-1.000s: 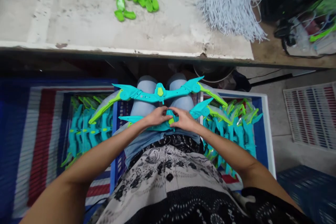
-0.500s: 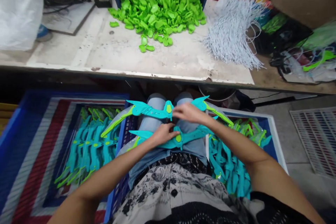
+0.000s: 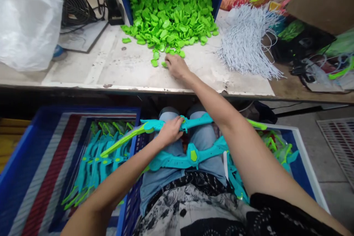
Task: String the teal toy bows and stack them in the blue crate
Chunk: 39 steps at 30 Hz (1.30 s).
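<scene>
Two turquoise toy bows with lime-green limbs lie across my lap. My left hand [image 3: 172, 129] is closed around the middle of the farther bow [image 3: 198, 121], with its fingers over the centre block. The nearer bow [image 3: 177, 160] rests on my thighs, a green piece [image 3: 194, 155] set in its middle. Over on the table, my right hand [image 3: 177, 66] has its fingers bent and drawn together at the front of a heap of small green plastic pieces [image 3: 171, 25]. One green piece [image 3: 164, 64] shows at its fingertips.
A blue crate [image 3: 35, 147] on the left holds several bows in a row. More bows lie in a white-rimmed box [image 3: 306, 166] on the right. On the table [image 3: 110, 66] are a bundle of white cords [image 3: 246, 44], a fan [image 3: 76, 2] and a white plastic bag [image 3: 27, 18].
My right hand has moved from the bows up to the green pieces on the table. My left hand has shifted from the nearer bow to the middle of the farther one.
</scene>
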Each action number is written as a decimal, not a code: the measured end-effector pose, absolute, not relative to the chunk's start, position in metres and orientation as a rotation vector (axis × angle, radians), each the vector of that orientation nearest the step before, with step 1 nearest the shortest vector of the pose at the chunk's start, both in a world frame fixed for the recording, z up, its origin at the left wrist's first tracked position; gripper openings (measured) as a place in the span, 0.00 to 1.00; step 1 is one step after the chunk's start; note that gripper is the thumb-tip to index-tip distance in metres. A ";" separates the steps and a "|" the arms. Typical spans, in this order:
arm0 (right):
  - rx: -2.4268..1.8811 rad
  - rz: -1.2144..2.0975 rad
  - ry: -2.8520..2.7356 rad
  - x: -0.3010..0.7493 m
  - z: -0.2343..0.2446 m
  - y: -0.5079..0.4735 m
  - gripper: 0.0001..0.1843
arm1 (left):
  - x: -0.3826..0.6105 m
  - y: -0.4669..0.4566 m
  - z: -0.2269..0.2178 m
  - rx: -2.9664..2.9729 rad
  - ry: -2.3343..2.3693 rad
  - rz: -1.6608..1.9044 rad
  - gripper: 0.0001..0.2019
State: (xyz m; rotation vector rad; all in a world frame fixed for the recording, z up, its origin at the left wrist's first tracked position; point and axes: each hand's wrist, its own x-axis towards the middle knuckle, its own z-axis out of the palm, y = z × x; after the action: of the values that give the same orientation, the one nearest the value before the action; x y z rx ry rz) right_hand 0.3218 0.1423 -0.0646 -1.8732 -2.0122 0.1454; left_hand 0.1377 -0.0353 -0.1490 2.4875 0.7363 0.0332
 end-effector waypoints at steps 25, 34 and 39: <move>-1.551 0.190 -2.067 0.345 -0.091 -0.049 0.16 | 0.178 0.043 -0.145 1.794 0.583 -0.269 0.25; -1.673 0.223 -2.143 0.321 -0.147 -0.130 0.16 | 0.184 0.037 -0.151 1.741 0.648 -0.256 0.32; -1.731 0.232 -2.094 0.315 -0.143 -0.133 0.14 | 0.179 0.040 -0.154 1.724 0.424 -0.257 0.27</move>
State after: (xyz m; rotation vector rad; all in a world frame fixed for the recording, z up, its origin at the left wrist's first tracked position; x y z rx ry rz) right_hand 0.3150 -0.1325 -0.1429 -1.7313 -2.0942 0.2324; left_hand 0.1791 0.0399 -0.1538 1.7241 0.4240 -0.2570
